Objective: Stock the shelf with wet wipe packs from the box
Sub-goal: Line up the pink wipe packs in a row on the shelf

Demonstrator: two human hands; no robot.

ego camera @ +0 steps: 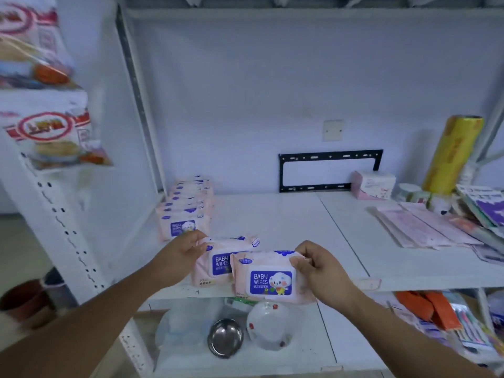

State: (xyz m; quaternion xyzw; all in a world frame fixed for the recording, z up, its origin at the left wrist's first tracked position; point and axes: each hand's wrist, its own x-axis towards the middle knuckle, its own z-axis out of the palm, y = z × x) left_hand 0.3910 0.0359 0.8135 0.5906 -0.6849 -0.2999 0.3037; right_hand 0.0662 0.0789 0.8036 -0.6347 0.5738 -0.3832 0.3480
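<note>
While your right hand [316, 268] is pinching the top right corner of a pink wipe pack [268, 279] between thumb and fingers, your left hand [181, 252] is gripping the top left corner of a second pack [215, 264]. Both packs are standing upright at the front edge of the white shelf [286, 222], blue "Baby Wipes" labels facing you. The right pack is sitting in front of the left one and overlapping its right side, and its lower edge is hanging slightly past the shelf lip.

Behind your left hand, a row of packs [186, 208] is running toward the back wall along the shelf's left side, all upright, the nearest one just beside your fingers.

Far to the right, well apart from the packs, flat pink packets [420, 227], a small pink box [373, 184] and a yellow roll [454, 154] are sitting on the same shelf. On the lower shelf, a steel bowl [225, 336] and a white bowl [270, 323] are lying beneath the packs you are holding. Snack bags [51, 137] are hanging at the upper left, blurred.
</note>
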